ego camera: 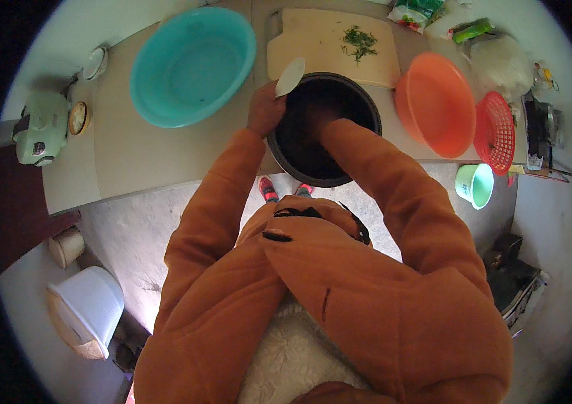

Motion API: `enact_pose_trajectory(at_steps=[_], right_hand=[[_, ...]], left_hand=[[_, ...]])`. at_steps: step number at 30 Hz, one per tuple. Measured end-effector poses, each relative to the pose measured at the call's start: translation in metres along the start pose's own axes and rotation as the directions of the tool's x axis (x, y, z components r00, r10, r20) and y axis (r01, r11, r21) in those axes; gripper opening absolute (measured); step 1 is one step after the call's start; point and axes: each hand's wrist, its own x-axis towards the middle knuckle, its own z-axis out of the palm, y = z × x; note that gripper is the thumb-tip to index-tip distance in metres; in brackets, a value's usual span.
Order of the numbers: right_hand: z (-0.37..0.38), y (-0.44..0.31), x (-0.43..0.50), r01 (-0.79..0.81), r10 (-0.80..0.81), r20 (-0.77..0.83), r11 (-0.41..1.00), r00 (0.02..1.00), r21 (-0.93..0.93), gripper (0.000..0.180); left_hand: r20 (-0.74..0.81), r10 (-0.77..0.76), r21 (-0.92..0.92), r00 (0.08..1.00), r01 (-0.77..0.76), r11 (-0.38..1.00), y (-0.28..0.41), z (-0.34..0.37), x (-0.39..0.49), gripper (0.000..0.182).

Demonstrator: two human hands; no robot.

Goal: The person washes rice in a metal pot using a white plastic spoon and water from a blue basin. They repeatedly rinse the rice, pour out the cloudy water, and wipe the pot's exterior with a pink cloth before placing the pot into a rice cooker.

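Observation:
A round dark pot (pixel 304 174) stands in front of me at the counter's front edge, its inside in deep shadow. My left hand (pixel 267 107) is at the pot's left rim, closed around a white paddle-like utensil (pixel 291 77) whose broad end points up and away. Whether that hand also grips the rim is hard to see. My right hand (pixel 322 117) reaches down inside the pot; its fingers are lost in the dark. Directly behind the pot lies a cream cutting board (pixel 311 40) with chopped green herbs (pixel 360 43) on it.
Left on the counter (pixel 124 146) are a turquoise basin (pixel 190 70), a small bowl (pixel 79 118) and a green rice cooker (pixel 43 131). An orange basin (pixel 437 103), a red strainer basket (pixel 498 134) and plastic bags (pixel 501 63) stand right. A green bucket (pixel 474 184) is below.

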Motion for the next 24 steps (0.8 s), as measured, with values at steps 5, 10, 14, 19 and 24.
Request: enact_pose_trajectory(at_steps=[5, 10, 14, 19, 24], right_hand=[[0.009, 0.030, 0.022, -0.040, 0.040, 0.021, 0.999, 0.999, -0.003, 0.040], [-0.023, 0.014, -0.009, -0.377, 0.490, -0.016, 0.690, 0.871, 0.618, 0.036], [-0.035, -0.002, -0.012, -0.246, 0.742, -0.013, 0.239, 0.670, 0.940, 0.035], [-0.006, -0.038, 0.049, 0.006, 0.451, -0.280, 0.520, 0.848, 0.854, 0.032], [0.011, -0.066, -0.011, 0.288, -0.017, -0.369, 0.661, 0.929, 0.693, 0.027]], left_hand=[[0.050, -0.208, -0.249, 0.977, 0.213, 0.945, 0.003, -0.006, 0.000, 0.022], [-0.118, -0.257, -0.145, 0.959, 0.239, 0.960, 0.015, -0.027, -0.052, 0.027], [-0.174, -0.143, 0.000, 0.974, 0.146, 0.989, 0.022, -0.018, -0.078, 0.037], [-0.191, -0.023, -0.029, 0.981, 0.018, 0.999, 0.012, -0.006, -0.076, 0.048], [-0.195, -0.043, 0.043, 0.980, 0.053, 0.998, -0.002, -0.002, -0.066, 0.042]])
